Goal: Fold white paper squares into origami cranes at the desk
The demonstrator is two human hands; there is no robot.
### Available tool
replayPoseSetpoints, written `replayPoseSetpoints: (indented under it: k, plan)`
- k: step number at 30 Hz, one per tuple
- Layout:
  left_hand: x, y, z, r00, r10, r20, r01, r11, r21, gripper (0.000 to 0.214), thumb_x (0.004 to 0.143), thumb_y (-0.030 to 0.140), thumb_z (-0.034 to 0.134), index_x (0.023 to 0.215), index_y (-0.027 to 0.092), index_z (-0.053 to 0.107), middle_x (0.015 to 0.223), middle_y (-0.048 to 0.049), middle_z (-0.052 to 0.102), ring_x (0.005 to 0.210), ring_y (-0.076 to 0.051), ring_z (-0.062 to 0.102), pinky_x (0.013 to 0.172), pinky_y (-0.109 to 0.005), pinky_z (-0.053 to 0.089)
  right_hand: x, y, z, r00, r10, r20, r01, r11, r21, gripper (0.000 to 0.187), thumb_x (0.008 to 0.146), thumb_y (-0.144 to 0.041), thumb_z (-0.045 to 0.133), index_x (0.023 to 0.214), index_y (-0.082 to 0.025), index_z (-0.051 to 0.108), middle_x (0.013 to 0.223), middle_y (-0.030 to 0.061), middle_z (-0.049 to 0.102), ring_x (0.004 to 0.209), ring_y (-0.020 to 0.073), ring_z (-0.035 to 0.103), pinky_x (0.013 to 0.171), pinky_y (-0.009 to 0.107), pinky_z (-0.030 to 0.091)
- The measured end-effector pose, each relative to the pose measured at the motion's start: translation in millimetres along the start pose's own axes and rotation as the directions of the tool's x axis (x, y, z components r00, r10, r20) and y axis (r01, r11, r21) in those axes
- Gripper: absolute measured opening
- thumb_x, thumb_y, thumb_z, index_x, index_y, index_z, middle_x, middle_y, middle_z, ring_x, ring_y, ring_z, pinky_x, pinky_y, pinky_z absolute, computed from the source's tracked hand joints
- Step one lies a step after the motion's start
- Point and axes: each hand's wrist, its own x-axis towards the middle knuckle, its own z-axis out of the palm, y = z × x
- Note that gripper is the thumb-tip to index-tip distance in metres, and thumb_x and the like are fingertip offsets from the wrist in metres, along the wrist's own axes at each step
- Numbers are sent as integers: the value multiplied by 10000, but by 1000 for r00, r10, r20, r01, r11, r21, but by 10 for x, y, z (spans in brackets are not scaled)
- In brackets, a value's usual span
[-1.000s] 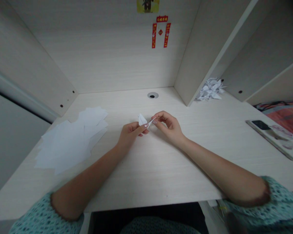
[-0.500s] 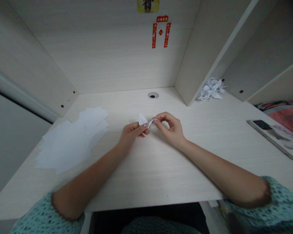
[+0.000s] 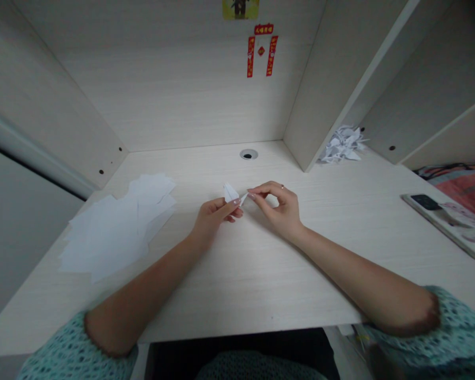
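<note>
Nearest of all, well short of the fingers, two teal openwork sleeves (image 3: 77, 345) end at the elbows, and the bare forearms run forward over the pale bench (image 3: 241, 285) from either side. They converge on the left hand (image 3: 210, 219) and the right hand (image 3: 282, 210), which face each other just above the bench top.

The left fingers are clamped on a small white folded paper (image 3: 230, 192), thumb on top and the others curled beneath. Its broad, creased part stands up beyond the left thumb, while a narrow point sticks out toward the right hand. There the right thumb and forefinger are closed together on the end of that point, their bend leaving a rounded gap behind the tips. A ring (image 3: 282, 186) shows on one of the right fingers.

To the left of the left fingers, well apart, loose white sheets (image 3: 114, 227) overlap in a ragged spread. Far to the right of the right fingers lies a flat pale object (image 3: 445, 224) with a black rounded patch, and just past it a reddish cloth (image 3: 465, 190).

Beyond the fingers, a round grommet (image 3: 248, 154) is set in the bench. Farther and rightward, a heap of folded white papers (image 3: 343, 145) sits beside an upright divider (image 3: 332, 89). On the back panel, above the fingers' line, hang red strips (image 3: 250, 57) and a yellow picture (image 3: 240, 9).
</note>
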Motion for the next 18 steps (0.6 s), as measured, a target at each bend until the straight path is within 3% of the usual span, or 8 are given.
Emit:
replayPoseSetpoints:
  k: [10, 18]
  plan:
    - [4, 18, -1, 1000, -18, 21, 18, 1000, -10, 296, 670, 433, 672, 677, 139, 647, 687, -49, 653, 590, -107, 546, 589, -240, 421, 16, 40, -73, 986, -155, 57, 162, 976, -145, 104, 794, -240, 600, 861, -254, 678, 760, 28, 672, 724, 188, 598, 722, 364, 460]
    - [13, 22, -3, 997, -53, 52, 56, 997, -45, 322, 654, 452, 676, 652, 135, 619, 686, -61, 635, 605, -115, 545, 579, -238, 432, 5, 93, -83, 981, -189, 52, 193, 977, -86, 132, 795, -250, 604, 886, -287, 693, 811, 26, 695, 735, 192, 613, 743, 383, 463]
